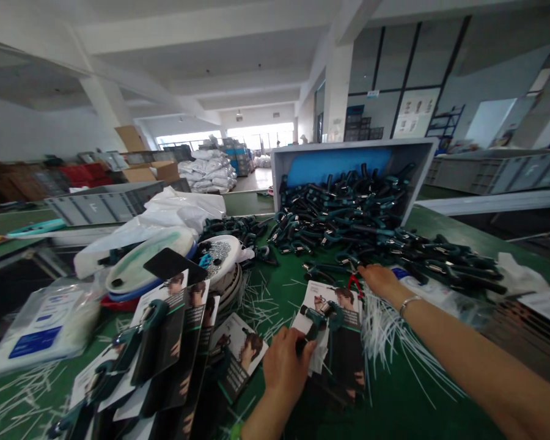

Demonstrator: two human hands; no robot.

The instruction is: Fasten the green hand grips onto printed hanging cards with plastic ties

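Note:
My left hand [284, 370] grips a dark teal and black hand grip exerciser [315, 321] lying on a printed card [312, 302]. My right hand [381, 280] reaches across the green work table [407, 391], its fingertips next to a small red piece [355, 285] at the edge of a heap of loose teal exercisers [433, 263]. Whether those fingers pinch anything is hidden. Bundles of white plastic tag strands [385, 336] lie under my right forearm. To the left, several carded exercisers [165, 342] overlap in a stack.
A tilted grey crate [352, 156] spills more exercisers onto the table. Round white-and-blue items [146, 269] and white plastic bags [165, 217] stand at the left, beside a clear bag [41, 324]. Grey bins [94, 205] line the far side, and sacks [206, 171] stand further back.

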